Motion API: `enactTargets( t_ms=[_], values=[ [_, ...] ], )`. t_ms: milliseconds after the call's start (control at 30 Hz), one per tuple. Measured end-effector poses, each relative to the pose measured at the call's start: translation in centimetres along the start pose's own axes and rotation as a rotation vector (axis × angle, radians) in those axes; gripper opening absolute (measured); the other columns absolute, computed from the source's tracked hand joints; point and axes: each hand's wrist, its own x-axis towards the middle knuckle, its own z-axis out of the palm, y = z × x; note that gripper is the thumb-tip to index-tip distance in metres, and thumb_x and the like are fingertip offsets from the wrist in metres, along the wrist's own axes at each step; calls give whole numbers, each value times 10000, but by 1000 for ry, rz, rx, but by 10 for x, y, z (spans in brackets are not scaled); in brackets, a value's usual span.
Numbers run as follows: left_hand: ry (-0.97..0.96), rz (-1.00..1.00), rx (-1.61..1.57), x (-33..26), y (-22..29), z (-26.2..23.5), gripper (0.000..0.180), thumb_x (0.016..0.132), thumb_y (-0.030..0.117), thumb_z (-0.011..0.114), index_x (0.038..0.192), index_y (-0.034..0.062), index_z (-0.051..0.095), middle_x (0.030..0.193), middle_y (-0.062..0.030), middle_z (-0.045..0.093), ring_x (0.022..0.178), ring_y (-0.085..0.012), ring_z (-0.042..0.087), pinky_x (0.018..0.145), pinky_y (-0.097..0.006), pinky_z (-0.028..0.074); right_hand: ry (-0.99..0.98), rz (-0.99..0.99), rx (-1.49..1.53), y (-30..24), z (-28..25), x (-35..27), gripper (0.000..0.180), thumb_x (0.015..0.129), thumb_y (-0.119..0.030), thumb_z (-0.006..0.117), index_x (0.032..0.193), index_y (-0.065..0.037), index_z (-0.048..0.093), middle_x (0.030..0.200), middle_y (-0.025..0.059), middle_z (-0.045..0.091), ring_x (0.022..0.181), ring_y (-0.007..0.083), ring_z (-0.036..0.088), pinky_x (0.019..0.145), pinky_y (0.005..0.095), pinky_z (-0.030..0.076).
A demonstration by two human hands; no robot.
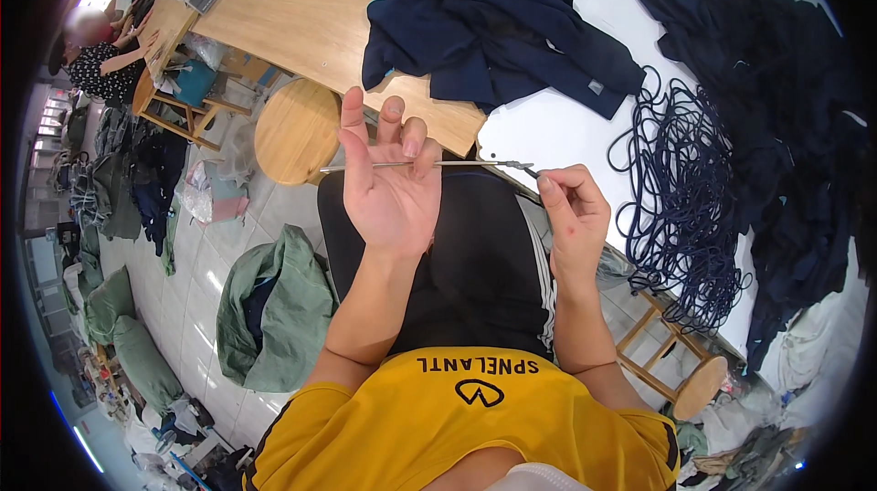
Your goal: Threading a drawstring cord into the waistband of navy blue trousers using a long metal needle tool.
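My left hand [395,190] is palm up over my lap, index and middle fingers raised. A thin, straight metal-looking rod [466,163] lies across it, passing behind the thumb, with the curled fingers on it. Toward the right, the rod ends in a dark, twisted tip [518,165]. My right hand [575,217] pinches a short dark piece [533,172] at this tip with thumb and forefinger. Whether this piece is cord or part of the rod is too small to tell.
Ahead, a dark navy garment [493,30] lies across a wooden table [301,7] and a white tabletop [539,139]. Tangled navy cord [681,190] is heaped at the right beside more dark cloth [776,80]. Stools [297,130] and a green sack [297,308] stand nearby. Another person [96,62] works far left.
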Motion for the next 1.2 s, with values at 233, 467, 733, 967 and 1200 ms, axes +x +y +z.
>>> enactTargets(
  t_ms=[233, 467, 733, 967, 1200],
  values=[
    [-51, -2, 29, -1, -1, 0, 366, 992, 344, 365, 1315, 179, 414, 1053, -50, 459, 741, -137, 374, 603, -230, 327, -29, -37, -97, 0, -1, 1, 40, 815, 12, 662, 849, 13, 641, 789, -10, 518, 652, 35, 422, 592, 169, 339],
    [-113, 9, 89, 0, -1, -3, 369, 1003, 347, 321, 1339, 204, 370, 1080, -45, 477, 741, -128, 382, 610, -225, 332, -43, 47, -67, 2, -1, 3, 47, 820, -5, 664, 853, 20, 643, 752, -16, 518, 641, 28, 415, 581, 168, 332],
    [-196, -22, 155, -4, -7, 0, 355, 998, 353, 334, 1313, 207, 410, 992, -43, 435, 725, -132, 355, 604, -227, 320, -94, 404, 229, 6, -1, 5, 173, 899, -167, 609, 819, -16, 635, 715, 48, 615, 579, 71, 545, 545, 180, 401],
    [-262, -7, 278, -7, -12, -4, 350, 998, 372, 312, 1300, 199, 345, 987, -70, 454, 712, -134, 417, 628, -244, 340, -249, 876, 726, 13, 0, 13, 375, 969, -331, 454, 847, -6, 598, 802, 122, 664, 625, 171, 642, 551, 238, 509],
    [-348, -122, 391, -12, -12, -5, 349, 1000, 386, 288, 1296, 224, 377, 894, -48, 408, 645, -128, 342, 591, -241, 309, -242, 611, 383, 19, -14, 26, 275, 958, -225, 458, 891, -8, 614, 597, 36, 560, 479, 106, 514, 453, 208, 393]
  ],
)
